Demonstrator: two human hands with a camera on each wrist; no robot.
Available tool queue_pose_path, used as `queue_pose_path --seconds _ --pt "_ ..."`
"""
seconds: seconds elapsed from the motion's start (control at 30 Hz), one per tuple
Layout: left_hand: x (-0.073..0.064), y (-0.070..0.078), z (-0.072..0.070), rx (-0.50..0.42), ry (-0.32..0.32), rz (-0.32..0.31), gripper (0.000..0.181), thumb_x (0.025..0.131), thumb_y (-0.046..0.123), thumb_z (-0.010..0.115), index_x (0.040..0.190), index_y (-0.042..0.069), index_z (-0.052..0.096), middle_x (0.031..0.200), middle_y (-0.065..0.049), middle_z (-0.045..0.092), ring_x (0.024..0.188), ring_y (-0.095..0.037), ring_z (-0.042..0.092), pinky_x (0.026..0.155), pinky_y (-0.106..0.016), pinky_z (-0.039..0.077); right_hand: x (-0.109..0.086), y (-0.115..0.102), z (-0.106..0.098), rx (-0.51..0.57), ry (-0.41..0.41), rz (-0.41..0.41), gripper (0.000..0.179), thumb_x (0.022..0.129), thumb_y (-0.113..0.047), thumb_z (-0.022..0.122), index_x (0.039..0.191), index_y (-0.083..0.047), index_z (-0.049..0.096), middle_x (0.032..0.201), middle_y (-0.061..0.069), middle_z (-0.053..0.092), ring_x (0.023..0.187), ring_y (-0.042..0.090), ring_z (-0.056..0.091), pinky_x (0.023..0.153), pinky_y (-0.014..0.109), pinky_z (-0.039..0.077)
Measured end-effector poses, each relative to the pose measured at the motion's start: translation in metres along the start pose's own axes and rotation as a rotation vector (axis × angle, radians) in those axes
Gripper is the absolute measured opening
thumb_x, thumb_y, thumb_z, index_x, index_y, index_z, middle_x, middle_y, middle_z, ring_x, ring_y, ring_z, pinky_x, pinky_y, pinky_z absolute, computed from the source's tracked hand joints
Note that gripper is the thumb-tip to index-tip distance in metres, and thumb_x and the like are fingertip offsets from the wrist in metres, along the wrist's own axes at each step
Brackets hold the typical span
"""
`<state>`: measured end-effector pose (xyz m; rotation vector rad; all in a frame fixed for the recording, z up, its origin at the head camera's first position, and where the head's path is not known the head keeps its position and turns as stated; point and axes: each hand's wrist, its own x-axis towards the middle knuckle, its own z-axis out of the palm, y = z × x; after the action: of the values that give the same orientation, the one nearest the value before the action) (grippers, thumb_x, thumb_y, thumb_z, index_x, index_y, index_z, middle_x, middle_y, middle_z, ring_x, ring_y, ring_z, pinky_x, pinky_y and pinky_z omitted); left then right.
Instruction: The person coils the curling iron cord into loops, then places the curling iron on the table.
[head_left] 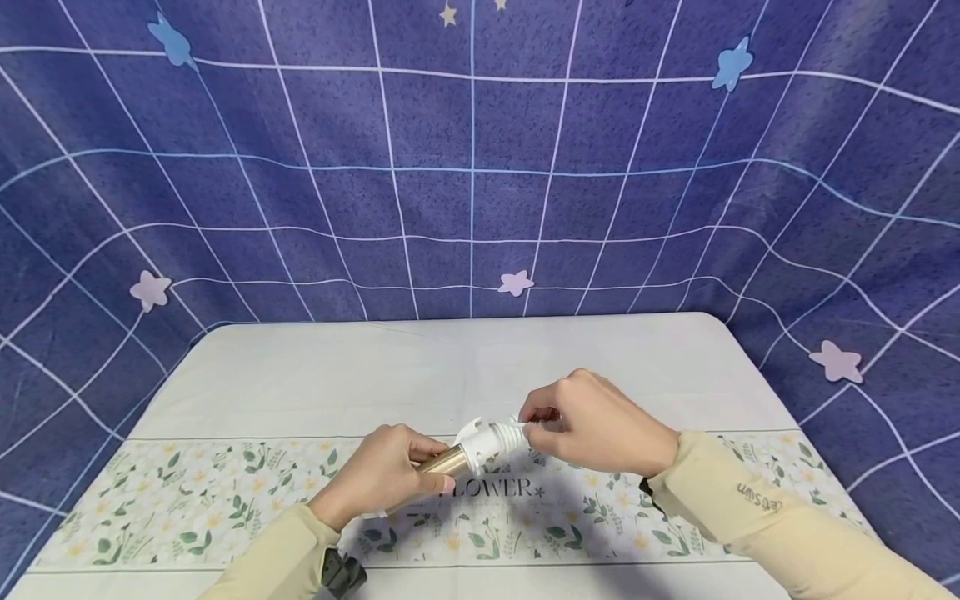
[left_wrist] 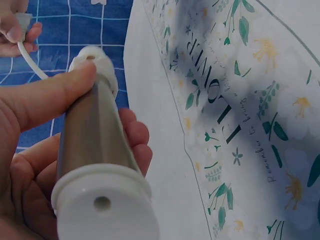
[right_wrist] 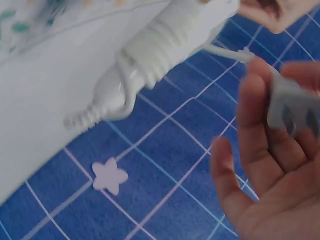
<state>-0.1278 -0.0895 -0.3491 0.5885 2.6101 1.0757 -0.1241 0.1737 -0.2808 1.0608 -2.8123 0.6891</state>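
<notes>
My left hand (head_left: 384, 471) grips a curling iron (head_left: 450, 461) by its gold barrel, thumb along the top near a white collar. In the left wrist view, the iron's white end cap (left_wrist: 107, 200) with a small round hole faces the camera. The white power cord (right_wrist: 159, 47) is wound in several coils round the handle in the right wrist view, where a ridged cord sleeve (right_wrist: 82, 117) tapers off the end. A loose stretch of cord (left_wrist: 32, 62) runs to a pale plug (right_wrist: 292, 107). Fingers of my right hand (head_left: 600, 425) pinch that plug.
Beneath both hands lies a white table (head_left: 337, 375) with a floral printed band (head_left: 247, 483) and lettering across it. A blue grid-patterned curtain (head_left: 420, 200) with star shapes hangs behind the table and at its sides.
</notes>
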Motion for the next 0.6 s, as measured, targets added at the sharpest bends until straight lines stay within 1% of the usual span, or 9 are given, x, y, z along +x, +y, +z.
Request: queue_pose_path --seconds 0.07,0.2,0.3,0.43,0.6 --pt "0.000 0.000 0.000 -0.007 0.014 -0.010 0.042 0.069 0.035 0.077 0.104 0.014 0.069 0.088 0.002 0.069 0.068 -0.007 0.059 0.058 -0.028 0.047 -0.001 0.000 0.000 0.056 -0.046 0.024 0.008 0.081 -0.020 0.062 0.081 -0.022 0.069 0.061 -0.021 0.055 0.048 -0.003 0.043 0.053 0.021 0.043" --pt "0.000 -0.001 0.000 -0.023 0.041 -0.015 0.043 0.069 0.036 0.076 0.106 0.013 0.069 0.086 0.003 0.069 0.062 -0.009 0.056 0.052 -0.027 0.045 -0.002 0.002 -0.001 0.139 -0.109 0.025 0.006 0.081 -0.018 0.064 0.078 -0.022 0.067 0.065 -0.019 0.058 0.057 -0.001 0.052 0.058 0.020 0.046" --pt "0.001 -0.002 -0.001 -0.047 0.058 -0.017 0.045 0.069 0.039 0.076 0.105 0.013 0.069 0.086 0.002 0.069 0.062 -0.010 0.056 0.050 -0.027 0.046 -0.004 0.006 -0.001 0.206 -0.156 0.029 0.004 0.080 -0.018 0.067 0.077 -0.021 0.068 0.068 -0.018 0.060 0.061 0.001 0.056 0.060 0.020 0.048" --pt "0.001 -0.002 -0.001 -0.066 0.069 -0.020 0.046 0.069 0.041 0.076 0.104 0.013 0.069 0.087 0.002 0.069 0.067 -0.009 0.059 0.054 -0.027 0.048 -0.006 0.013 0.002 0.294 -0.220 0.041 0.002 0.078 -0.022 0.071 0.078 -0.021 0.069 0.070 -0.017 0.062 0.065 0.002 0.058 0.063 0.021 0.048" --pt "0.000 -0.002 -0.001 -0.088 0.055 -0.021 0.047 0.069 0.040 0.076 0.106 0.011 0.068 0.087 0.003 0.069 0.069 -0.008 0.061 0.057 -0.027 0.049 -0.008 0.021 0.009 0.399 -0.270 0.077 0.007 0.075 -0.024 0.074 0.081 -0.022 0.071 0.074 -0.014 0.065 0.071 0.005 0.060 0.069 0.023 0.049"
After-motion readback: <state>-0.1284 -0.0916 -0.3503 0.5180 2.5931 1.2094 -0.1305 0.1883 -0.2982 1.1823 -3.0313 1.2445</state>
